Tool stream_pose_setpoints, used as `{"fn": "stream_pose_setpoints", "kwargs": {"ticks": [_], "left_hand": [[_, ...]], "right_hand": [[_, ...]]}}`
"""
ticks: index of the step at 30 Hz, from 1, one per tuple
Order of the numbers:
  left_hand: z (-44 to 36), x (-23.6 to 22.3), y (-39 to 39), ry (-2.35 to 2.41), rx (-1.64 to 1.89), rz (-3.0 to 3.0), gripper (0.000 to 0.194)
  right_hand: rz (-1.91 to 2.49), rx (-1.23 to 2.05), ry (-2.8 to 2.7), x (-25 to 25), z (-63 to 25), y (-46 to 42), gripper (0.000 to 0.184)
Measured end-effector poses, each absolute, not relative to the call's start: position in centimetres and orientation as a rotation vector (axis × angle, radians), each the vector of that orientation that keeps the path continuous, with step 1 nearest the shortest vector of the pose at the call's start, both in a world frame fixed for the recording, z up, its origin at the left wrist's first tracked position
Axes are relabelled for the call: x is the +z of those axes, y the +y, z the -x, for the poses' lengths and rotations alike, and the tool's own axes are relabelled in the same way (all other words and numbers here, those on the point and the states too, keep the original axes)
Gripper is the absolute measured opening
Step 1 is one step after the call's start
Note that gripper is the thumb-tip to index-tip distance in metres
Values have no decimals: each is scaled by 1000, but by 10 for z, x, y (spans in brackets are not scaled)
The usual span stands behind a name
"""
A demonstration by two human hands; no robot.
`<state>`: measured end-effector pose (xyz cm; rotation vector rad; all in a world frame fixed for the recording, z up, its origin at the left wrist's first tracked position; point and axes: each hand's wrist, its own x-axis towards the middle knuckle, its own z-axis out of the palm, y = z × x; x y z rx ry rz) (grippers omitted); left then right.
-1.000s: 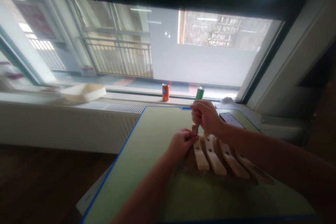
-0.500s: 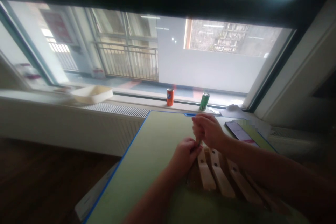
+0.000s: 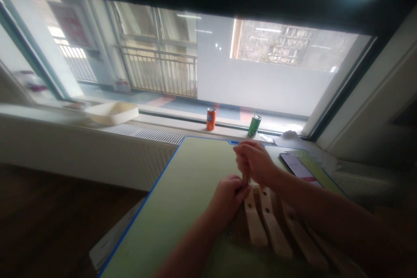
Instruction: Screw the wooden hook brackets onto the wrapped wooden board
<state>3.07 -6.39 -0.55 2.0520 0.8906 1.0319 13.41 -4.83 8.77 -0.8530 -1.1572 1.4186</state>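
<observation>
My right hand (image 3: 256,160) is closed in a fist around a thin upright tool whose kind its fingers hide. Below and to the left, the fingers of my left hand (image 3: 230,195) are pinched together at the tool's lower end, by the far end of a pale wooden piece (image 3: 256,226). What those fingers hold is too small to make out. Beside it lies a second wooden piece (image 3: 276,232) with dark holes. More such pieces (image 3: 304,241) are partly under my right forearm, over a dark brown surface (image 3: 239,226).
The light green table (image 3: 182,182) has a blue edge. A phone (image 3: 299,169) lies at the right. Orange (image 3: 211,120) and green (image 3: 254,126) cans stand on the windowsill, with a cream basin (image 3: 114,113) farther left. Crumpled white material (image 3: 289,138) lies at the back right.
The view has shifted slightly. My right fist has moved a little to the left and turned slightly above the left hand. Both hands keep their grip.
</observation>
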Motion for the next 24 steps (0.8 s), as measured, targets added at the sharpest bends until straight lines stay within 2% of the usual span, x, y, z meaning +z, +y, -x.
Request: {"fn": "stream_pose_setpoints", "kwargs": {"ticks": [6, 24], "left_hand": [[-31, -4, -65, 869, 988, -2030, 21], [-29, -2, -66, 863, 944, -1931, 19]], "right_hand": [[871, 1424, -1124, 87, -137, -47, 31], [819, 1434, -1023, 90, -138, -60, 34]]}}
